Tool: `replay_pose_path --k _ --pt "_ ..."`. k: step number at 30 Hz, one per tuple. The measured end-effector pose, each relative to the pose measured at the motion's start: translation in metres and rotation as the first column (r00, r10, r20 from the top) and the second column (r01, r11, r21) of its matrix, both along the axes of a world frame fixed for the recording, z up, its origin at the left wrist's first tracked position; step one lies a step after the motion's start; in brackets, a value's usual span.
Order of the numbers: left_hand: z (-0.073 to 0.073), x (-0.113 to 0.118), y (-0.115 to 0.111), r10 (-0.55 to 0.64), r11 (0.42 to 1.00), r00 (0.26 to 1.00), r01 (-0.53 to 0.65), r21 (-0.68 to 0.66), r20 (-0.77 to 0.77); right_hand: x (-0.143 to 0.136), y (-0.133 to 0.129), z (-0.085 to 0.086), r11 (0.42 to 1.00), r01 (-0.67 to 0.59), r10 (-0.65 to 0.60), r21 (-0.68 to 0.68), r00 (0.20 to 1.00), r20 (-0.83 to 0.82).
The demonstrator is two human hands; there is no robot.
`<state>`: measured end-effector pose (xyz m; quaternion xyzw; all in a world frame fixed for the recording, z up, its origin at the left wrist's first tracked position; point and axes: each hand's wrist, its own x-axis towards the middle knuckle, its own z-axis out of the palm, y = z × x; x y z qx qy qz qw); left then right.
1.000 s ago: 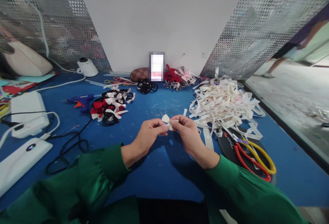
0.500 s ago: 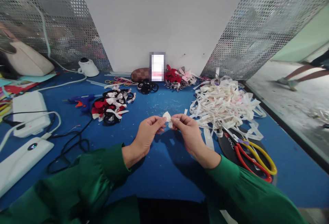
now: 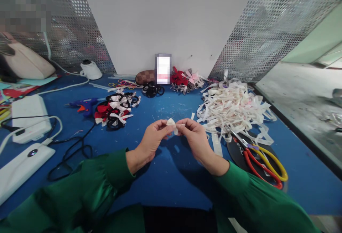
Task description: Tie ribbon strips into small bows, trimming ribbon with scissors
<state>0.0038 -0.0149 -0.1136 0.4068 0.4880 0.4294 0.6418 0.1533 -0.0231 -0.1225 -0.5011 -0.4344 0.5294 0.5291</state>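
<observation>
A small cream ribbon bow [image 3: 171, 122] is pinched between my two hands above the middle of the blue table. My left hand [image 3: 152, 138] is closed on its left side, thumb in front. From the right, my right hand [image 3: 196, 138] grips it between thumb and fingertips. The fingers partly hide the bow, so its knot cannot be made out. To the right lies a tangled heap of white ribbon strips [image 3: 232, 104]. Left of my hands, a pile of black hair ties with red and white bows [image 3: 116, 108] rests on the table.
Scissors [image 3: 263, 161] with red and yellow handles lie right on a dark round pad. At left are a blue glue gun [image 3: 84, 105], a white power bank [image 3: 26, 172] and cables. A phone [image 3: 163, 69] stands at the back beside red and pink bows [image 3: 187, 79].
My fingers have shifted slightly on the bow, and its visible part now points upward between them. Both hands stay in nearly the same place. A person's legs at far right have left view.
</observation>
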Motion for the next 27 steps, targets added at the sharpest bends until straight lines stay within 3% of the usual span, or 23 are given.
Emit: replay_pose_path --k 8,16,27 --pt "-0.0061 -0.0007 0.0031 0.129 0.992 0.989 -0.13 0.009 0.066 0.0007 0.0004 0.0032 1.0 0.012 -0.013 -0.01 0.999 -0.032" --pt "-0.0021 -0.0007 0.0007 -0.012 1.0 1.0 0.012 -0.019 0.019 0.0016 0.0007 -0.0005 1.0 0.006 -0.006 -0.006 0.999 -0.039" --pt "-0.0015 -0.0005 -0.0013 0.01 0.998 1.0 -0.011 0.064 0.016 0.0014 0.0004 0.0002 1.0 -0.015 0.015 0.001 1.0 -0.026"
